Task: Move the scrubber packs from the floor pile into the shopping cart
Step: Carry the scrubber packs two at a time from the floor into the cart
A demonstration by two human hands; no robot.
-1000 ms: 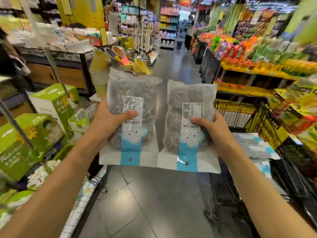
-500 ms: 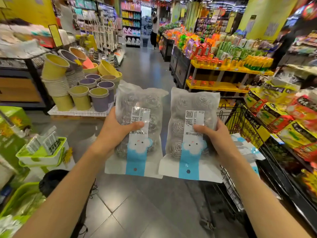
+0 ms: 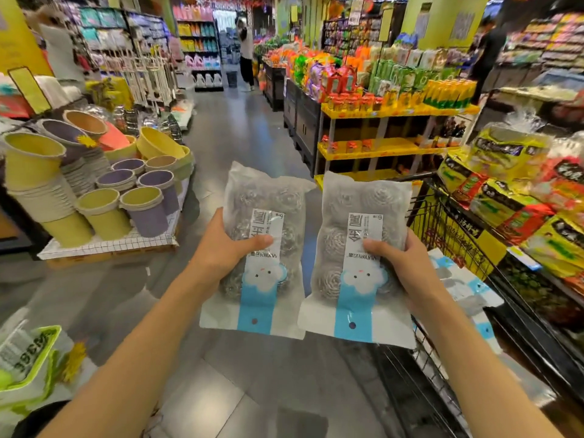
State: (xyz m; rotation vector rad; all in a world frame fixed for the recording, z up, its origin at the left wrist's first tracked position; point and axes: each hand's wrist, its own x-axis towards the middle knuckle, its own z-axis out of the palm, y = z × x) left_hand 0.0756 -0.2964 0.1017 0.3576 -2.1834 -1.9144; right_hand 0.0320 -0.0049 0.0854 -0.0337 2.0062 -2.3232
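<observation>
I hold two clear scrubber packs with steel-wool balls and blue-white labels out in front of me, upside down. My left hand (image 3: 222, 248) grips the left pack (image 3: 262, 273) at its left side, thumb across the label. My right hand (image 3: 401, 263) grips the right pack (image 3: 357, 279) at its right side, thumb on the label. The black wire shopping cart (image 3: 442, 226) stands to the right, just behind the right pack. More scrubber packs (image 3: 461, 286) lie inside it, partly hidden by my right arm.
Stacked yellow and purple buckets (image 3: 104, 197) sit on a low pallet at left. Yellow shelves (image 3: 373, 147) and snack packs (image 3: 518, 197) line the right side beyond the cart. The grey aisle floor (image 3: 237, 131) runs ahead, with a person (image 3: 245, 55) far down it. A green basket (image 3: 28, 355) sits at lower left.
My view has swung to the right, bringing the cart and right-hand shelves closer and further into view. Both hands keep their grip on the packs, held side by side as before.
</observation>
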